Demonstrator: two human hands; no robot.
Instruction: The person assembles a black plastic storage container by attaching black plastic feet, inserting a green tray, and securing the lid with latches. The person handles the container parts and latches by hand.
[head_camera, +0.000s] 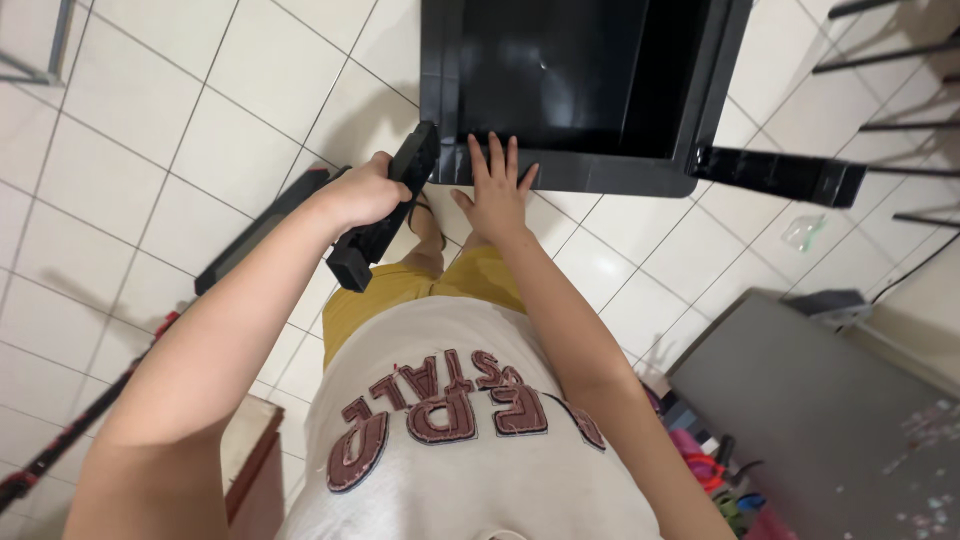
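The person stood over a glossy black cabinet (575, 85) lying on the white tiled floor (130, 130). The left hand (365, 190) was wrapped tight around a black bar-shaped piece (385, 210), fingers curled shut about its middle, so that its upper end reached the cabinet's near left corner and its lower end hung down toward the yellow shorts (400, 290). The right hand (495, 195) lay flat on the cabinet's front edge, fingers spread and pressed down on the panel, holding nothing.

The bar looked stiff and fairly light, easy to carry in one fist; gripped at the middle it seemed well balanced, though its smooth finish could slip in a loose hold. The cabinet looked heavy and rigid, its shiny skin likely to scratch or slide on tile, and the thick rim under the right palm seemed the soundest place to steady it.

A second long black strip (265, 230) lay on the floor just left of the left wrist, and another black piece (775, 175) stuck out from the cabinet's right corner. A grey counter (810, 420) stood at the lower right.
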